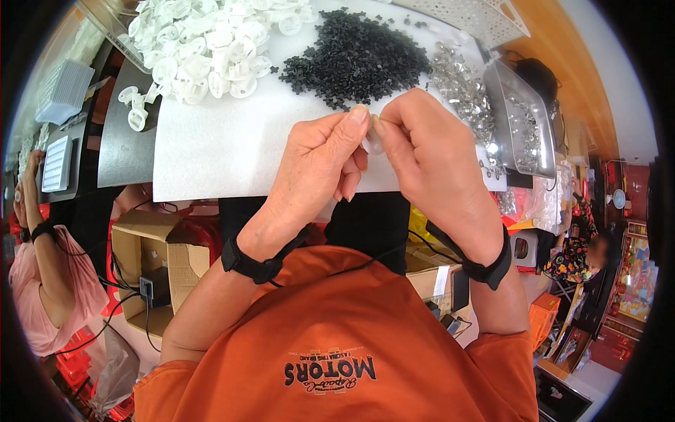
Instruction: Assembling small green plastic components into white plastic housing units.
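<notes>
In front of my body, my left hand and my right hand meet fingertip to fingertip over the near edge of a white work mat. Thumbs and forefingers pinch a small white plastic disc piece, mostly covered by the fingers; whether a smaller part is in there too is hidden. Just beyond the hands lies a heap of tiny black cross-shaped parts. Left of it spreads a large pile of white round plastic pieces. Small shiny metal parts are scattered to the right.
A clear plastic bin with metal parts stands at the mat's right edge. White perforated baskets sit at the back. A few white pieces lie on the dark table at left. Another person's arm shows at far left, beside white trays.
</notes>
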### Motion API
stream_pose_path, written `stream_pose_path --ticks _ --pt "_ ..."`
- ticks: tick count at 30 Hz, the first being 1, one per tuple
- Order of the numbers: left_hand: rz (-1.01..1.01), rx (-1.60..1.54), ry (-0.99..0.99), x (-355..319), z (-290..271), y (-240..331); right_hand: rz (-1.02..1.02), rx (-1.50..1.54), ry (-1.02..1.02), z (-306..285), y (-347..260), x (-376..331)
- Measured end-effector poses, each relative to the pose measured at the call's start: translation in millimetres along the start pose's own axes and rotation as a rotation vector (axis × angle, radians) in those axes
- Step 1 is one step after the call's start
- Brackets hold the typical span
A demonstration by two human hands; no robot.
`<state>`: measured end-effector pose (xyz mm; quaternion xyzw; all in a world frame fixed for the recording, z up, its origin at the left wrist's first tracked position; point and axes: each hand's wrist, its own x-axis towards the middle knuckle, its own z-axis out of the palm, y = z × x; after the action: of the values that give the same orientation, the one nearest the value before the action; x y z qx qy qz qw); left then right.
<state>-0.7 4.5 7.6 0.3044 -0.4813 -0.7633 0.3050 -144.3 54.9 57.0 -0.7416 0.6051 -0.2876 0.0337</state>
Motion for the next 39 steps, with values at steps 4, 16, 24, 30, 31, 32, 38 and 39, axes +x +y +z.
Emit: stream_pose_path --ticks 4,16,24,30,31,32,38,39 --pt "0.044 -0.002 -0.001 0.3 -0.1 -2.6 0.184 0.28 -0.09 -0.6 7.6 0.3" --pt "0.033 -0.051 -0.009 2.4 -3.1 -4.6 0.391 0.541 -0.048 6.2 5.7 -3.4" --pt "0.033 -0.085 -0.008 2.0 -2.7 -5.7 0.102 0.231 0.057 8.0 2.9 -5.1" --pt "0.034 -0.095 0.005 1.9 -2.4 -4.7 0.041 0.238 0.11 11.1 6.6 -7.8" --pt "0.031 -0.068 0.007 1.7 -2.5 -4.5 0.039 0.237 0.111 10.9 6.4 -7.6" --pt "0.027 -0.041 0.01 1.5 -2.4 -4.4 0.004 0.2 0.119 11.0 5.9 -7.5" --pt "0.06 -0.013 0.051 -0.2 3.3 -0.9 -0.077 0.085 0.136 12.4 6.6 -7.4" --pt "0.06 -0.012 0.051 -0.4 2.2 -1.2 -0.074 0.076 0.132 12.3 6.4 -7.6"
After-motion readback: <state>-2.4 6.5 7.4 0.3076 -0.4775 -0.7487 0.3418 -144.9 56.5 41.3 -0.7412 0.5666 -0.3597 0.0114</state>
